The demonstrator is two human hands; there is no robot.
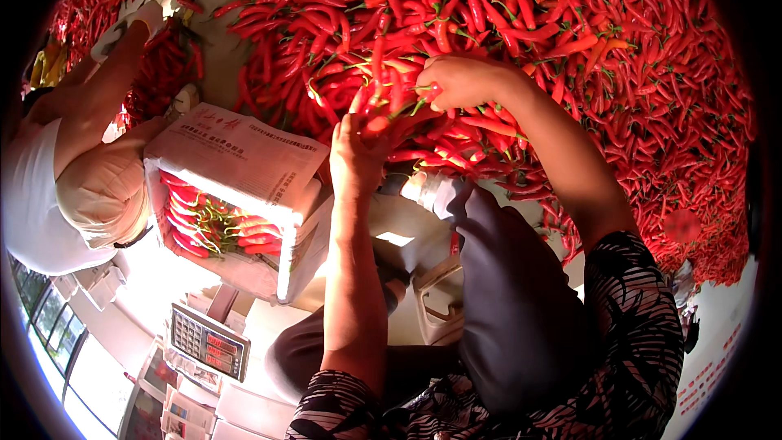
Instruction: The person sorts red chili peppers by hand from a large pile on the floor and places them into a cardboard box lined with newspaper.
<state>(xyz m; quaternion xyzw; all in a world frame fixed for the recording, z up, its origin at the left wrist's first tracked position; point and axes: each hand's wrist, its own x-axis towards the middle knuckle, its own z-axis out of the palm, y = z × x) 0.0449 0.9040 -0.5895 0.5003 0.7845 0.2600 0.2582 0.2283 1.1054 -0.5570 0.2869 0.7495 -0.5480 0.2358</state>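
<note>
A broad heap of red chili peppers (570, 57) with green stems spreads in front of me. At the heap's near edge my left hand (358, 155) is closed around some red chili peppers (378, 124), which stick out past its fingers. My right hand (468, 83) reaches in from the right, just beyond the left one. Its fingers are pinched together on a red chili pepper (433, 90) with a green stem. The palm side of both hands is hidden, so how many peppers each holds cannot be seen.
Left of my left forearm stands a white box (281, 265) holding peppers in rows, partly covered by a newspaper (240, 155). Nearer me is a digital scale (209, 342). A person in a pale cap (106, 195) works at the left. A light plastic stool (436, 297) stands by my legs.
</note>
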